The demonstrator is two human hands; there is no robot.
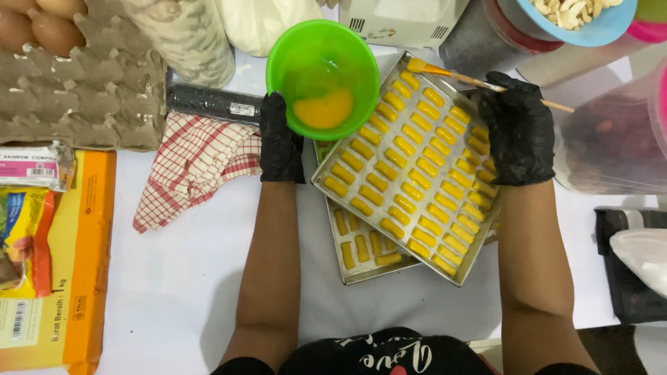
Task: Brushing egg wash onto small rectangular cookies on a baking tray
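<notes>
Your left hand (281, 139) grips the green bowl (323, 76) by its near rim, above the upper tray (410, 167); it looks light, but the egg wash (324, 109) will slosh, so keep it level. Your right hand (517, 128) pinches the thin brush (486, 83) mid-handle, bristles at the tray's far corner, forearms roughly parallel.
</notes>
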